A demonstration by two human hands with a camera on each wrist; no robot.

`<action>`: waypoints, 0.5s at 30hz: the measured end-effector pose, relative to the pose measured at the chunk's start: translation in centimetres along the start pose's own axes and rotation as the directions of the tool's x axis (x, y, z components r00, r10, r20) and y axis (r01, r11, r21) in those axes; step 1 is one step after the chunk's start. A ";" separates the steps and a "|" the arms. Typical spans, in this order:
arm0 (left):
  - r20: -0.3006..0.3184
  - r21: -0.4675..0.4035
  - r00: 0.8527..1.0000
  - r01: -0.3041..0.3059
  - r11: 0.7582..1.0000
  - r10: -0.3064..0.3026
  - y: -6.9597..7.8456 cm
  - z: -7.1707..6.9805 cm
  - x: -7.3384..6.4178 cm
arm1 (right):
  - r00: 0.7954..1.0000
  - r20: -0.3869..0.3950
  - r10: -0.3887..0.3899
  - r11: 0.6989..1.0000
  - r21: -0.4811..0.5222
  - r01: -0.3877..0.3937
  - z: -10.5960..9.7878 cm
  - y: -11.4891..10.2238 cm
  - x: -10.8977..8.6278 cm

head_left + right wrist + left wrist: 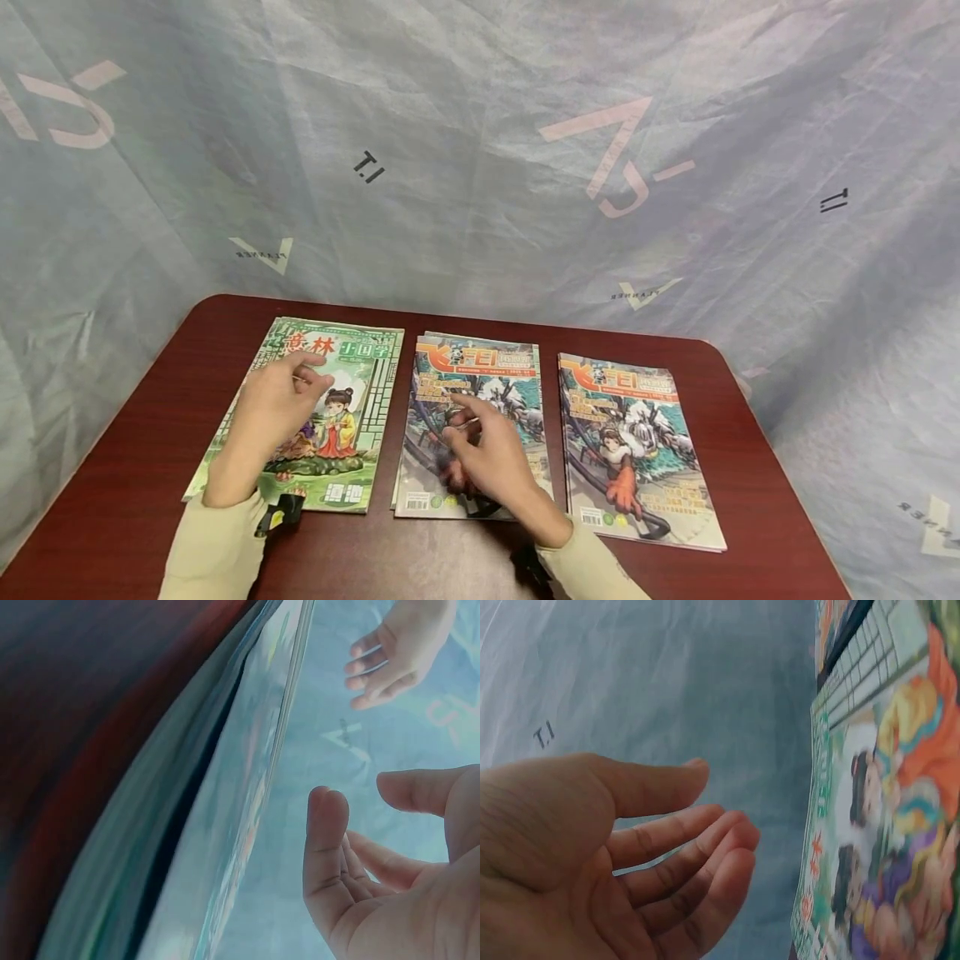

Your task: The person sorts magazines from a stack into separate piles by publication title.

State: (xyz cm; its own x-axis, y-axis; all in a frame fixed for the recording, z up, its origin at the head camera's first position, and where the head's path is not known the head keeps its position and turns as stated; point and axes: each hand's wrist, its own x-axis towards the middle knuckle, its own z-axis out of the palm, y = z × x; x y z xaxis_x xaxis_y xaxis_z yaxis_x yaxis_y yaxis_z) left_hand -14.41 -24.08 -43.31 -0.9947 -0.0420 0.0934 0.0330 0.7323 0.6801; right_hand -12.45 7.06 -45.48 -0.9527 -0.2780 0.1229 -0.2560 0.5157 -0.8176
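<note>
Three piles of magazines lie side by side on a dark red table. My left hand (277, 404) hovers over the green-covered magazine (348, 487) on the left, its fingers loosely bent around nothing. In the left wrist view a gap separates the thumb from the fingertips (739, 832), with the illustrated cover beside them. Over the middle magazine (427, 400), which lies on top of another, is my right hand (487, 450), also holding nothing. The right wrist view shows its thumb (409, 791) apart from the bent fingers, and page edges of stacked magazines at the left.
A matching magazine (645, 450) tops the pile on the right. The red table (435, 554) has rounded far corners. A grey printed cloth (465, 208) hangs behind the table and along both sides.
</note>
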 end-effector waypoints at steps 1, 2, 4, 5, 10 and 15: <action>0.007 -0.009 1.000 -0.005 1.000 0.005 0.2 0.2 0.0 | 1.000 -0.012 -0.008 1.000 -0.016 0.008 -0.3 0.2 -0.1; 0.015 -0.014 1.000 -0.009 1.000 0.009 0.5 0.5 0.0 | 1.000 -0.026 -0.017 0.999 -0.033 0.017 -0.6 0.4 -0.2; 0.028 -0.023 0.999 -0.021 1.000 0.021 1.0 1.1 0.0 | 0.999 -0.046 -0.025 0.998 -0.055 0.022 -1.2 0.8 -0.3; 0.032 -0.023 0.999 -0.028 0.999 0.029 1.3 1.5 0.0 | 0.998 -0.056 -0.022 0.998 -0.060 0.018 -1.5 1.0 -0.5; 0.066 -0.044 0.995 -0.065 0.997 0.068 2.8 3.4 0.0 | 0.993 -0.121 0.014 0.996 -0.080 -0.024 -3.4 2.0 -1.2; 0.143 -0.067 0.988 -0.048 0.997 0.057 3.8 5.4 -0.2 | 0.988 -0.147 0.047 0.992 -0.106 -0.063 -4.9 3.2 -2.1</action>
State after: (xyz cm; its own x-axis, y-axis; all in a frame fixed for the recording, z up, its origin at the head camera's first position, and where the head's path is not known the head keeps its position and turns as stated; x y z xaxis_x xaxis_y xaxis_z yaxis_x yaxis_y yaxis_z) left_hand -14.62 -17.60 -44.68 -0.9948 0.0978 0.0269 0.0870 0.6864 0.7220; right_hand -12.04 13.27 -45.63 -0.9775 -0.1313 0.1653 -0.2111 0.6156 -0.7593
